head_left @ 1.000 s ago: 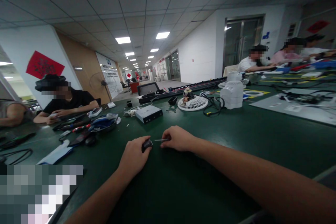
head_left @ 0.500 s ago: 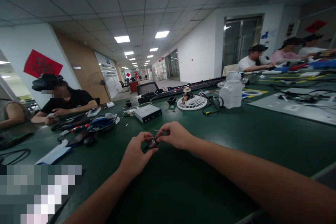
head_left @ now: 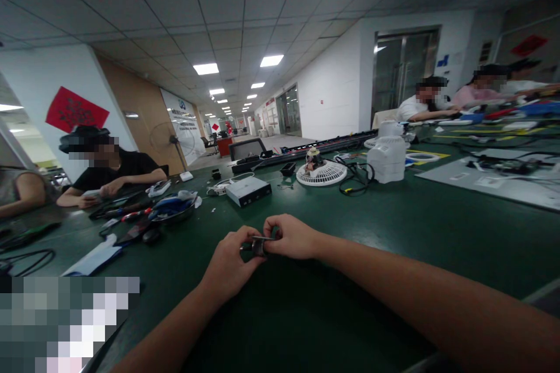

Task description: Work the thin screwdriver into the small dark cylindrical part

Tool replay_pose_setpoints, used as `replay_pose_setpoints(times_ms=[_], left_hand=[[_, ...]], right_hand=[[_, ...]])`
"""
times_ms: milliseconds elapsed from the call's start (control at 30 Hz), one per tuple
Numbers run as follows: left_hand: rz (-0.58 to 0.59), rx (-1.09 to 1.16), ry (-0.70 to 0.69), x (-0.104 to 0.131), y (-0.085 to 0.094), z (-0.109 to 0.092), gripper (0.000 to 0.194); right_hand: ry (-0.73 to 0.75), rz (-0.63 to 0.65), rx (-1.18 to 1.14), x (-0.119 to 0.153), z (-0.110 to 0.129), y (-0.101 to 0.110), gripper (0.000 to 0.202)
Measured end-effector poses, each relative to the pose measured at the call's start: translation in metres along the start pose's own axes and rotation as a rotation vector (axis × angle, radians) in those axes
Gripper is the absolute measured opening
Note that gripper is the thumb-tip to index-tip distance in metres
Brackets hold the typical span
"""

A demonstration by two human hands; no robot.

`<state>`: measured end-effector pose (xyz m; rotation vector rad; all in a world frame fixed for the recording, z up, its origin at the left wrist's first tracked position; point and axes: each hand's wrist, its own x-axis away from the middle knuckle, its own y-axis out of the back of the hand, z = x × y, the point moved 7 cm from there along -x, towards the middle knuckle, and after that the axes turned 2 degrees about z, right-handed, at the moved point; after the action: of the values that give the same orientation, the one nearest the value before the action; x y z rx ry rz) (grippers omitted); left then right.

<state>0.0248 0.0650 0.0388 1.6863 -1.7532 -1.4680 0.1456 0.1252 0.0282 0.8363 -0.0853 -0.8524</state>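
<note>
One small metallic cylinder (head_left: 259, 247) is sitting between the left hand's (head_left: 228, 261) narrowed thumb and fingers, over the green table (head_left: 429, 221). The right hand (head_left: 292, 237) is pinching a slim metal rod (head_left: 262, 238) that is crossing the cylinder's upper edge in view; whether the two are touching, I cannot tell. Beyond the hands, an optical drive (head_left: 248, 192) is lying near a white fan grille (head_left: 329, 176).

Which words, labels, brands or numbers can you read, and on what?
None reliably.
White wall sign: lettering too small and blurred.
Red wall hanging: dark markings, illegible.
Grey panel: pale labels, too small.
Held metal part: no text can be made out.
</note>
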Motion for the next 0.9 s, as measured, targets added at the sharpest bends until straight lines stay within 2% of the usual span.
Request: replay_pose_setpoints(times_ms=[267,367,567,733,900], left_hand=[[-0.015,0.027,-0.009,-0.001,0.001,0.000,0.027],[-0.003,0.038,-0.002,-0.001,0.000,0.002,0.026],[0.082,-0.025,-0.003,0.001,-0.006,-0.001,0.029],[0.078,-0.034,0.024,0.000,-0.005,-0.001,0.027],[0.055,-0.015,0.036,-0.002,-0.005,0.000,0.027]], right_hand=[[-0.241,-0.062,-0.050,-0.001,-0.014,0.000,0.018],[-0.281,-0.061,-0.074,0.000,-0.013,0.000,0.020],[-0.229,0.042,-0.079,0.002,-0.008,0.000,0.027],[-0.172,-0.003,0.005,0.000,-0.006,0.005,0.020],[-0.183,0.007,-0.045,-0.004,-0.010,0.001,0.017]])
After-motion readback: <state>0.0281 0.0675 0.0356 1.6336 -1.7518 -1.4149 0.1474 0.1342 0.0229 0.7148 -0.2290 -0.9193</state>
